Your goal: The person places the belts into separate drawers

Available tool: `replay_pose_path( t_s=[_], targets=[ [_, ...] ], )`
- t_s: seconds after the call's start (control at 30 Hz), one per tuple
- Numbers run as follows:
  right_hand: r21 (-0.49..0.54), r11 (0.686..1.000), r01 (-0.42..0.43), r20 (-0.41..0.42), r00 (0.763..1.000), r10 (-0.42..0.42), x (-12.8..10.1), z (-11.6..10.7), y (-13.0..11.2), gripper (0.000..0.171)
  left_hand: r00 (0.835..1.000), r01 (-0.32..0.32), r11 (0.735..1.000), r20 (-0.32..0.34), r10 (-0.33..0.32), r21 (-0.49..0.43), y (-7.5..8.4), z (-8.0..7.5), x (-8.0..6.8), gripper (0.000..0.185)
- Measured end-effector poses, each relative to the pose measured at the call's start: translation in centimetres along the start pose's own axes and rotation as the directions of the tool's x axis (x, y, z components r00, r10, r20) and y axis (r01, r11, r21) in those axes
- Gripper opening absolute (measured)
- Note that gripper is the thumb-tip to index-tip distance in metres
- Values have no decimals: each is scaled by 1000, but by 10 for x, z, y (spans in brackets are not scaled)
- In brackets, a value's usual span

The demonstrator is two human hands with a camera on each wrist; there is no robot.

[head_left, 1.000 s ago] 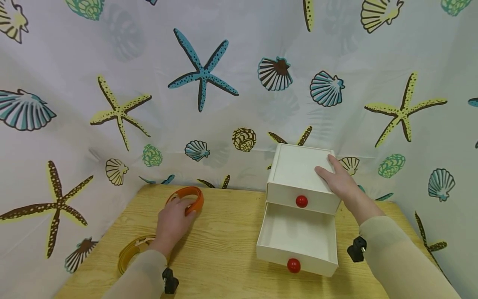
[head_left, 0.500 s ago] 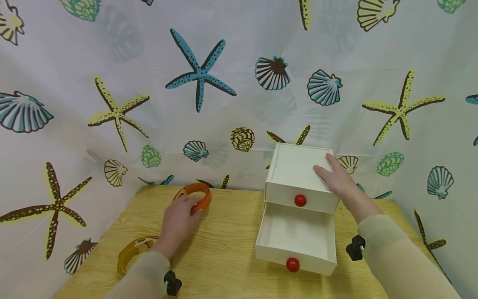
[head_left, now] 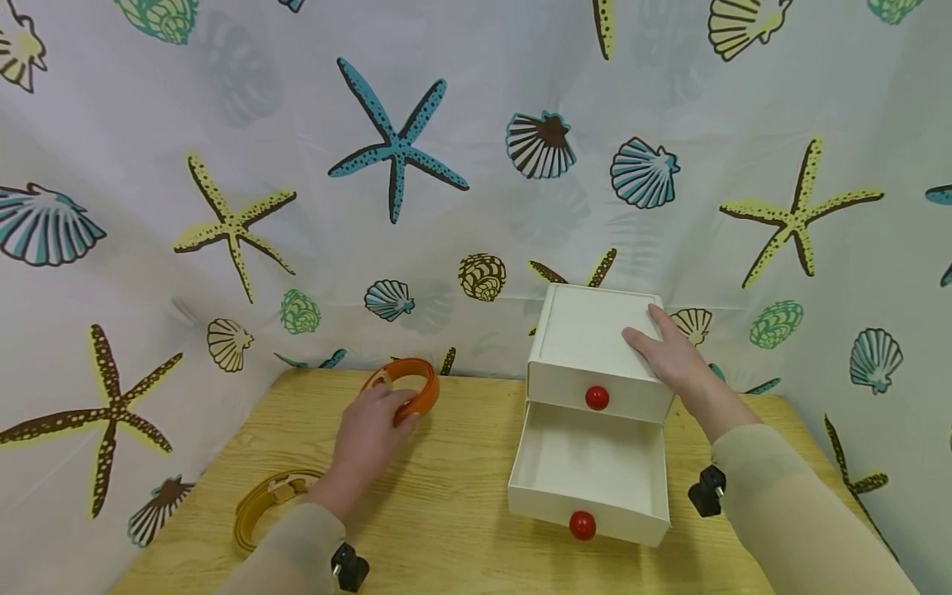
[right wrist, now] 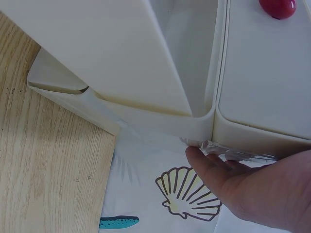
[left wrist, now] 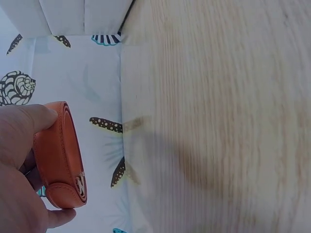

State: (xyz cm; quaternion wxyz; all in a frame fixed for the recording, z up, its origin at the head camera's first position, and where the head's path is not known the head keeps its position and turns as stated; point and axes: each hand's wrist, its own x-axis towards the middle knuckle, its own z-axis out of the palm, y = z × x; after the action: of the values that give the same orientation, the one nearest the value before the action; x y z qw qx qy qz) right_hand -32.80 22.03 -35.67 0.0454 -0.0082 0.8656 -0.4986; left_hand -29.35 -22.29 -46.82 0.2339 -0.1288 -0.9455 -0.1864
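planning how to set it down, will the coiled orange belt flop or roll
The orange belt probably flexes, being a wound flat strap. Its round coil could roll if stood on edge. The shiny fitting may weight one side slightly.

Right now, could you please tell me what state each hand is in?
Left hand: closed, holding the rolled orange belt.
Right hand: open, resting against the white drawer unit.

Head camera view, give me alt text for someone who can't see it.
A person's left hand holds a coiled orange belt over a wooden table, while the right hand rests on a white drawer unit with one drawer open. A coiled yellow belt lies on the table at left; a starfish-and-shell patterned sheet hangs behind.
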Motion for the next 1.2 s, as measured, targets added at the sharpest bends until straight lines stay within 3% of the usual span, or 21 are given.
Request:
replay_pose_path(
  t_s=[0.7, 1.2],
  targets=[
    [-4, 1000, 6, 0, 1000, -6, 1, 0, 1, 90, 998, -63, 996, -5, 63, -58, 43, -15, -1, 33],
    [-4, 1000, 5, -2, 1000, -5, 1, -1, 1, 90, 986, -160, 983, -51, 156, -90, 72, -27, -4, 31]
  ],
)
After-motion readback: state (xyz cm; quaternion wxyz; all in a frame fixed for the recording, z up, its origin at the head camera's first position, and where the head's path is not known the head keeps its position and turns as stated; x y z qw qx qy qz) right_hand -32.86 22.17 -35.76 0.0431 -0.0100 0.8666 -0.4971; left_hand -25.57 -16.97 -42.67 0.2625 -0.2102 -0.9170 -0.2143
